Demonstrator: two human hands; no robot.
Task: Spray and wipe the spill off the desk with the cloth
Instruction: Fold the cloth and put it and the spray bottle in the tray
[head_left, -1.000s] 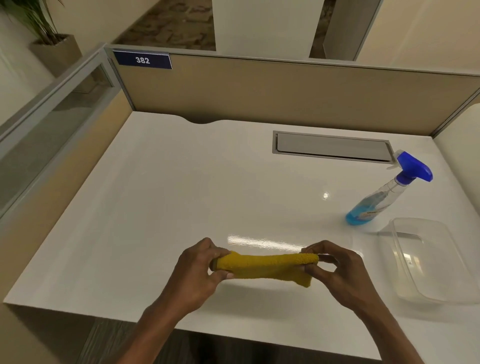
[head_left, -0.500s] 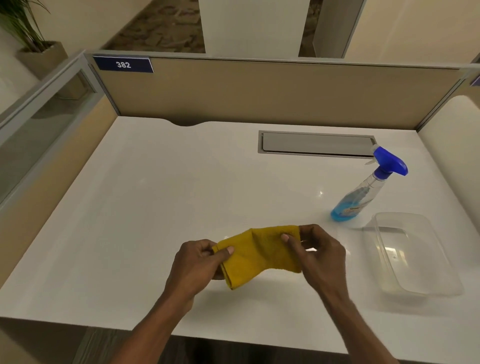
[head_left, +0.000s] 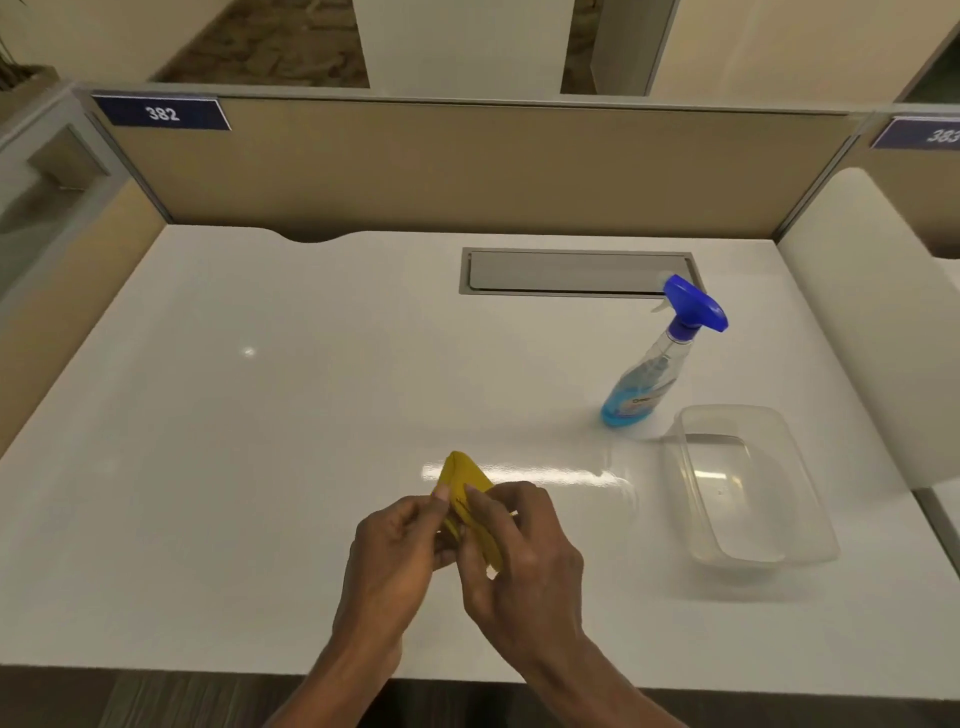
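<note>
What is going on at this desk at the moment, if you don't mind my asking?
A person holds a folded yellow cloth between the left hand and right hand, just above the white desk. The blue spray bottle stands untouched to the right, beside an empty clear plastic container.

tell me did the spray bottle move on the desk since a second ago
No. The spray bottle stands by the clear container's far-left corner, below the cable tray, as before.

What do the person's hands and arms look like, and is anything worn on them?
Both the left hand and the right hand are bare: no gloves, rings or watch visible. The forearms show no sleeves as far as the frame reaches.
</note>
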